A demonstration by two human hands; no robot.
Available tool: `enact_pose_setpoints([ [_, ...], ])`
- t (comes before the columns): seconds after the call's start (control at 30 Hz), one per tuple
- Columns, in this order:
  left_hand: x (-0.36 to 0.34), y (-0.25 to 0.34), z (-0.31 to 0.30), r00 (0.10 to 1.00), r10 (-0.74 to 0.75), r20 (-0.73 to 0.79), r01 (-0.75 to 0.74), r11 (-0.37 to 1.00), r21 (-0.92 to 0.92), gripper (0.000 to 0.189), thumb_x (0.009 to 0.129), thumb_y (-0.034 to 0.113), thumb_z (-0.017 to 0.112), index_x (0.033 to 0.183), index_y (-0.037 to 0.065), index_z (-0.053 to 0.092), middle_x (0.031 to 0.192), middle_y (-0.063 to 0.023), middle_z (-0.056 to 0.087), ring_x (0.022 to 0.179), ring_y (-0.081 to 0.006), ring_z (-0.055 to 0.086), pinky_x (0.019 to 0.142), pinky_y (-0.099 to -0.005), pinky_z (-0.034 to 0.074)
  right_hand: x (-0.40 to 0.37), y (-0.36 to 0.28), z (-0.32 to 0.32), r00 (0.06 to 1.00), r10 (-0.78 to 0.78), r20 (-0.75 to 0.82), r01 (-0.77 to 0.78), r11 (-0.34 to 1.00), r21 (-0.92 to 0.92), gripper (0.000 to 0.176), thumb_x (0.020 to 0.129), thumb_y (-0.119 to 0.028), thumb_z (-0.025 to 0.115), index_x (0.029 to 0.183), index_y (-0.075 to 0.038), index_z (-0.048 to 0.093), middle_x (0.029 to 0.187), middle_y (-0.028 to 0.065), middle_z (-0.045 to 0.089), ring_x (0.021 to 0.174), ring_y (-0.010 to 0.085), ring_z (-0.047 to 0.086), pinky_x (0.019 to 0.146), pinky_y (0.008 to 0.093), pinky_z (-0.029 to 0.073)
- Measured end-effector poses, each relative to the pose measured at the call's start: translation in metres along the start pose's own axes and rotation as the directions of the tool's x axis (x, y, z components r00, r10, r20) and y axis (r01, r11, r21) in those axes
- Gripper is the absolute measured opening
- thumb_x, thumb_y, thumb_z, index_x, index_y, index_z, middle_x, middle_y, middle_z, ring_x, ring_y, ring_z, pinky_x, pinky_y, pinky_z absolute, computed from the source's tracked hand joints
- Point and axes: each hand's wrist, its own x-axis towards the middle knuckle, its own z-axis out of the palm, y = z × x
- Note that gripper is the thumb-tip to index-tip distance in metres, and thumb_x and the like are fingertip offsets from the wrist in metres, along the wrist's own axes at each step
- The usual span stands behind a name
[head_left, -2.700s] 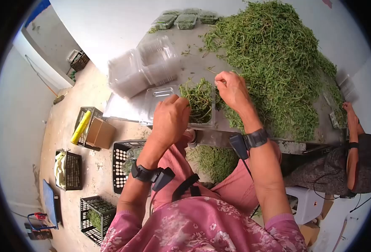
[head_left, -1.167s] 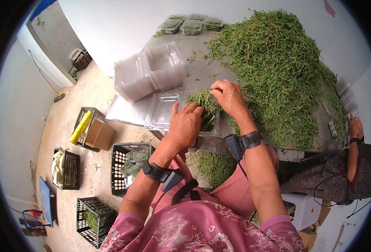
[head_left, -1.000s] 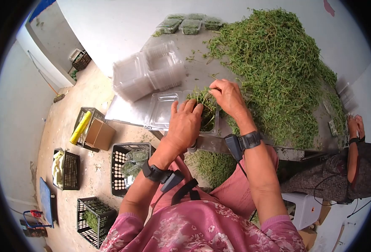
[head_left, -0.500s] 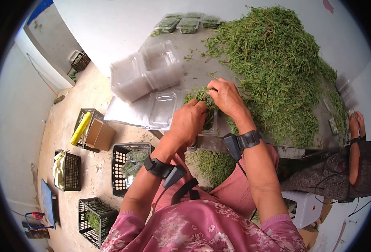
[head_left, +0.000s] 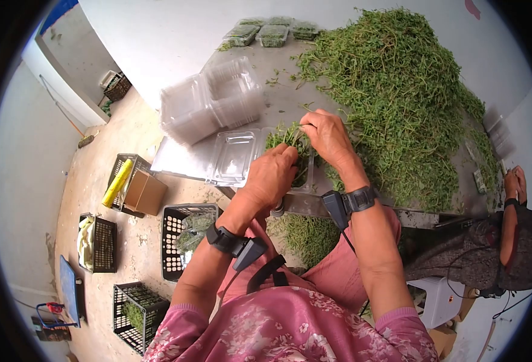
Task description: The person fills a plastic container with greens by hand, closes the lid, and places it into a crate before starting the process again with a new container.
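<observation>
An open clear plastic box point(head_left: 234, 158) lies at the table's near edge, its empty half to the left and its other half filled with green sprigs point(head_left: 285, 136). My left hand point(head_left: 272, 175) rests on the filled half with its fingers curled down on the greens. Just to the right, my right hand point(head_left: 327, 134) pinches some thin stems above the box. A large heap of green sprigs point(head_left: 392, 96) covers the right part of the table. Stacked clear boxes point(head_left: 211, 101) stand behind the open one.
Closed filled boxes point(head_left: 273, 35) sit at the table's far edge. Black crates point(head_left: 172, 241) stand on the floor at left, one with a cardboard box point(head_left: 144, 193). A co-worker's hands point(head_left: 515, 182) are at the far right, near a white stool point(head_left: 440, 300).
My hands have barely moved and stay over the filled half. The co-worker's hands at the right have shifted slightly down and to the right.
</observation>
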Motion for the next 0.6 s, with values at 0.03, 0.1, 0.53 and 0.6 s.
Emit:
enact_pose_setpoints([
  [0.03, 0.0, 0.0, 0.0, 1.0, 0.001, 0.001, -0.001, 1.0, 0.002, 0.015, 0.084, 0.012, 0.066, 0.094, 0.006, 0.055, 0.094, -0.0122, 0.06, 0.095, -0.0348, 0.062, 0.079, -0.043, 0.051, 0.0, 0.0, 0.0, 1.0, -0.007, -0.008, 0.007, 0.999, -0.035, 0.009, 0.083, -0.012, 0.071, 0.089, -0.005, 0.068, 0.087, 0.0162, 0.065, 0.082, 0.0396, 0.063, 0.071, 0.0456, 0.051],
  [0.1, 0.0, 0.0, 0.0, 1.0, 0.003, 0.006, -0.003, 1.0, 0.005, 0.015, 0.084, 0.011, 0.065, 0.094, 0.006, 0.056, 0.095, -0.0124, 0.06, 0.096, -0.0349, 0.062, 0.08, -0.0431, 0.051, 0.001, 0.002, -0.001, 0.999, -0.013, -0.045, 0.011, 0.999, -0.045, 0.009, 0.084, -0.012, 0.07, 0.089, -0.006, 0.067, 0.088, 0.016, 0.065, 0.082, 0.0396, 0.063, 0.071, 0.0453, 0.051],
  [0.53, 0.0, -0.001, 0.001, 1.0, 0.012, 0.026, -0.012, 1.0, 0.015, 0.013, 0.084, 0.011, 0.064, 0.094, 0.005, 0.058, 0.096, -0.012, 0.06, 0.098, -0.0345, 0.061, 0.082, -0.0426, 0.05, 0.008, 0.01, -0.009, 0.959, 0.004, -0.284, -0.025, 0.997, -0.07, 0.007, 0.086, -0.008, 0.069, 0.091, -0.004, 0.065, 0.086, 0.0148, 0.064, 0.078, 0.0373, 0.063, 0.069, 0.0444, 0.051],
  [0.6, 0.0, -0.001, 0.002, 1.0, 0.011, 0.025, -0.012, 1.0, 0.016, 0.013, 0.084, 0.011, 0.064, 0.094, 0.005, 0.058, 0.097, -0.012, 0.06, 0.098, -0.0344, 0.061, 0.082, -0.0425, 0.05, 0.009, 0.012, -0.017, 0.942, 0.033, -0.334, -0.043, 0.999, -0.022, 0.007, 0.086, -0.007, 0.069, 0.09, -0.004, 0.065, 0.084, 0.0143, 0.063, 0.077, 0.0359, 0.063, 0.067, 0.0436, 0.05],
])
